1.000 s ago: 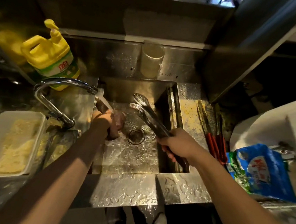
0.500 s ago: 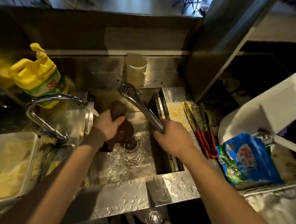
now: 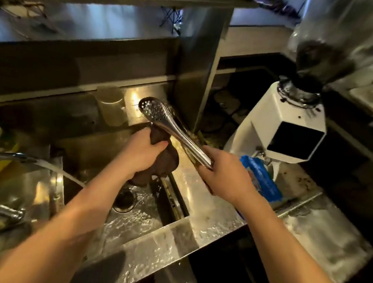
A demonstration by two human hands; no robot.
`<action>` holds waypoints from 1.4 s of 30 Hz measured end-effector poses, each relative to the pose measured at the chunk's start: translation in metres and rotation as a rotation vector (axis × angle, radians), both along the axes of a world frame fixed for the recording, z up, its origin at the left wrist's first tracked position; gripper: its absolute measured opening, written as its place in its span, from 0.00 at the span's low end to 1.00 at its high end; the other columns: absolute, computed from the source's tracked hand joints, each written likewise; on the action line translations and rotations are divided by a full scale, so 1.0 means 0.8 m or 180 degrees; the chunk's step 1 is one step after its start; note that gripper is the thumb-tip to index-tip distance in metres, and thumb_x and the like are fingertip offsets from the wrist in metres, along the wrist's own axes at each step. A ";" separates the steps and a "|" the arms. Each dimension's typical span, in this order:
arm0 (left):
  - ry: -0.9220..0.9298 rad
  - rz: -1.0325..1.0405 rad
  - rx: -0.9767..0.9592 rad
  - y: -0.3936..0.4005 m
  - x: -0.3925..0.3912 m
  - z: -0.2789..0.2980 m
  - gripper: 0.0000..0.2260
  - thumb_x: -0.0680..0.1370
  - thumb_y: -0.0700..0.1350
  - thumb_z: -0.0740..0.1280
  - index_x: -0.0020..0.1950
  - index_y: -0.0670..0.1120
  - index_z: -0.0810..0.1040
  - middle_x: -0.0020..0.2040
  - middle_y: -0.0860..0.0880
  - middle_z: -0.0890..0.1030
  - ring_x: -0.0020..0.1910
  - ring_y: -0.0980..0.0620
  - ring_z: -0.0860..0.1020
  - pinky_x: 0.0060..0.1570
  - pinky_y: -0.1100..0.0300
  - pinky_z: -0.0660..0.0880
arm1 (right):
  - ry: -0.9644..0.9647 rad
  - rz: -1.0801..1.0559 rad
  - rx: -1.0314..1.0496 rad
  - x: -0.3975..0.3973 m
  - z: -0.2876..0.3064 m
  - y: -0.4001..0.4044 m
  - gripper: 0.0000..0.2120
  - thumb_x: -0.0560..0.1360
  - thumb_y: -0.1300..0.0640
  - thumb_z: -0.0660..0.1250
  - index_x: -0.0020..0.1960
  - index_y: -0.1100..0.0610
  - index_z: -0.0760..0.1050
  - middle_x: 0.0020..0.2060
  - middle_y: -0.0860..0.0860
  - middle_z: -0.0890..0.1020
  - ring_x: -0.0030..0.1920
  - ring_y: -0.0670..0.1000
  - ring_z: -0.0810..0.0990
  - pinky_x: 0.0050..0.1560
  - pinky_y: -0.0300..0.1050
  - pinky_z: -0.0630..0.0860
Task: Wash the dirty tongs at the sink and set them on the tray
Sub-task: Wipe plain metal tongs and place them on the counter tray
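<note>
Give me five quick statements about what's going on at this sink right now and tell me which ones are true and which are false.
1. The right hand grips the metal tongs by the handle end. True.
2. The left hand is empty. False: it holds a dark brown cloth against the underside of the tongs.
3. Water is running from the faucet. True: a stream leaves the spout toward the sink.
4. The tongs lie flat on the sink floor. False: they are held in the air, with the perforated head pointing up and away.
5. The white machine stands to the left of the sink. False: it stands to the right, behind the blue packet.
</note>
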State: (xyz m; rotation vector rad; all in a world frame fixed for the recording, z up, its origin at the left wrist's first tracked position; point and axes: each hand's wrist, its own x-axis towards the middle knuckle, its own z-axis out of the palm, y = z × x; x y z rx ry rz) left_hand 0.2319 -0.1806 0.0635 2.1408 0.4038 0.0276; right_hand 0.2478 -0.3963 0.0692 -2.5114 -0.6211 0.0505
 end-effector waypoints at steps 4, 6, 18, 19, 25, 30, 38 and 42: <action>0.0010 -0.0387 -0.0257 -0.074 0.019 0.011 0.06 0.79 0.48 0.67 0.54 0.49 0.79 0.48 0.51 0.83 0.51 0.49 0.81 0.45 0.58 0.77 | -0.0189 -0.0447 0.0291 -0.004 0.008 -0.079 0.20 0.68 0.43 0.61 0.59 0.41 0.75 0.36 0.41 0.81 0.42 0.47 0.82 0.39 0.47 0.76; 0.0001 -0.0571 -0.0474 -0.117 0.025 0.020 0.05 0.79 0.47 0.68 0.53 0.49 0.80 0.49 0.48 0.84 0.50 0.47 0.83 0.50 0.53 0.80 | -0.0208 -0.0618 0.0340 -0.006 0.006 -0.118 0.19 0.68 0.43 0.62 0.59 0.40 0.73 0.39 0.44 0.83 0.43 0.49 0.82 0.42 0.50 0.78; 0.0206 -0.1733 -0.1685 -0.409 0.075 0.080 0.06 0.81 0.42 0.65 0.55 0.43 0.80 0.52 0.41 0.85 0.51 0.44 0.84 0.52 0.50 0.82 | -0.0026 -0.2034 0.1075 -0.022 0.033 -0.355 0.23 0.67 0.50 0.66 0.62 0.39 0.77 0.31 0.40 0.81 0.31 0.39 0.79 0.29 0.30 0.71; 0.0279 -0.1701 -0.1753 -0.427 0.080 0.080 0.09 0.81 0.42 0.65 0.59 0.41 0.78 0.54 0.40 0.84 0.52 0.43 0.84 0.54 0.49 0.81 | 0.0006 -0.2086 0.1104 -0.022 0.036 -0.370 0.21 0.69 0.50 0.67 0.61 0.40 0.77 0.31 0.40 0.82 0.32 0.38 0.79 0.30 0.29 0.71; 0.0419 -0.1490 -0.1708 -0.519 0.107 0.064 0.01 0.80 0.47 0.66 0.50 0.52 0.78 0.52 0.46 0.84 0.52 0.45 0.83 0.59 0.45 0.78 | 0.0521 -0.2295 0.1166 -0.002 0.051 -0.442 0.13 0.73 0.47 0.63 0.57 0.39 0.75 0.40 0.45 0.84 0.38 0.42 0.80 0.36 0.39 0.75; 0.0470 -0.1514 -0.1722 -0.558 0.121 0.050 0.03 0.79 0.48 0.66 0.52 0.53 0.78 0.52 0.47 0.84 0.53 0.47 0.82 0.61 0.44 0.77 | 0.0496 -0.2619 0.1596 0.017 0.057 -0.485 0.16 0.72 0.49 0.62 0.59 0.42 0.73 0.32 0.48 0.78 0.28 0.48 0.75 0.29 0.43 0.72; 0.0610 -0.1570 -0.1776 -0.583 0.136 0.033 0.08 0.81 0.47 0.65 0.59 0.49 0.77 0.54 0.47 0.83 0.53 0.49 0.81 0.58 0.51 0.78 | 0.0696 -0.3600 0.2283 0.083 0.081 -0.559 0.11 0.78 0.54 0.60 0.58 0.51 0.60 0.37 0.52 0.72 0.28 0.49 0.72 0.27 0.42 0.66; 0.0676 -0.1591 -0.1748 -0.593 0.138 0.029 0.10 0.81 0.47 0.65 0.61 0.47 0.76 0.55 0.46 0.82 0.54 0.48 0.81 0.60 0.47 0.77 | 0.0968 -0.3961 0.2173 0.117 0.078 -0.584 0.27 0.80 0.52 0.63 0.74 0.60 0.60 0.55 0.55 0.71 0.49 0.57 0.80 0.36 0.45 0.72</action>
